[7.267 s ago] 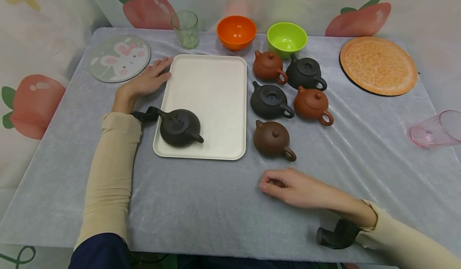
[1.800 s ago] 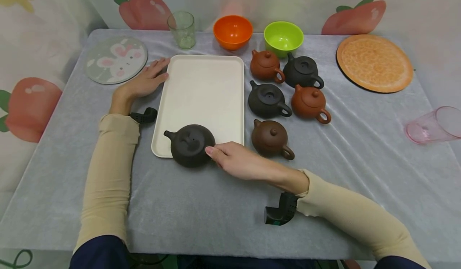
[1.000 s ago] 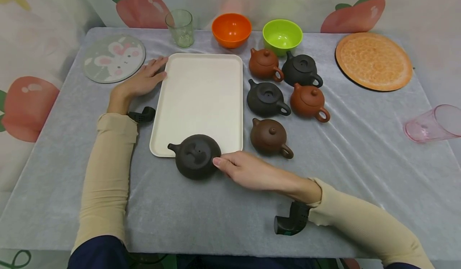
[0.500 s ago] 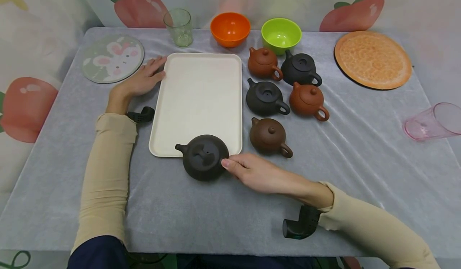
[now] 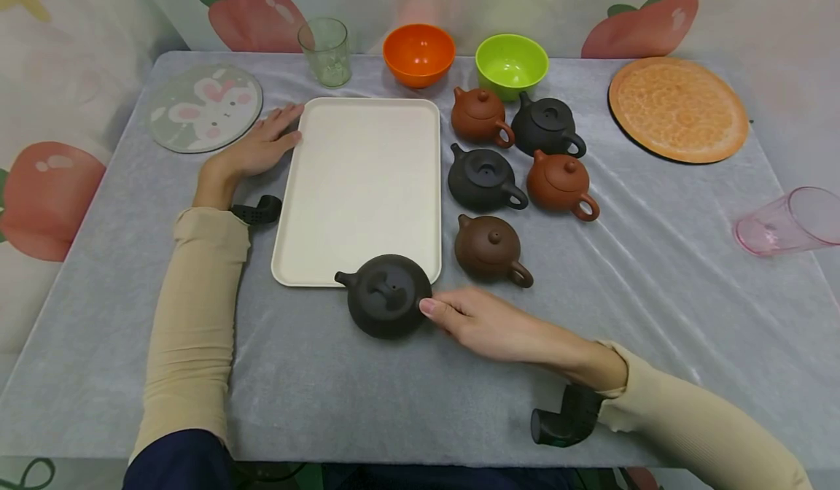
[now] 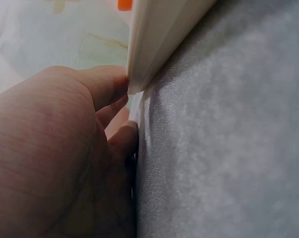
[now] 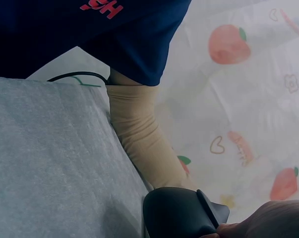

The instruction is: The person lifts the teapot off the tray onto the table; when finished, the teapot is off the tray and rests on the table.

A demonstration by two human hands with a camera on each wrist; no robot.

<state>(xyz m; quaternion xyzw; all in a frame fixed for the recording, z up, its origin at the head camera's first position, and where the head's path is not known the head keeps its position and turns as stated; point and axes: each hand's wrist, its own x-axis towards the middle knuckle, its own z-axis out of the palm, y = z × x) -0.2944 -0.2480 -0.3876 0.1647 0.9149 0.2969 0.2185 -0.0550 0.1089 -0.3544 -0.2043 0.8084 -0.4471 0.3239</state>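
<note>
My right hand pinches the handle of a black teapot with thumb and fingers. The teapot overlaps the front edge of a cream rectangular tray, its spout pointing left. In the right wrist view, the teapot is close to the camera and part of the hand shows at the lower right. My left hand lies flat on the cloth at the tray's upper left side, fingers extended. In the left wrist view, a finger of that hand touches the tray's edge.
Right of the tray stand a brown teapot, two reddish teapots and two more black ones. Behind are a green glass, an orange bowl and a lime bowl. Round mats lie at both sides; a pink glass is far right.
The right hand has come in from the right and gripped the black teapot. The teapot has moved from the tray's front left corner rightward and toward me. The left hand has stayed put.
</note>
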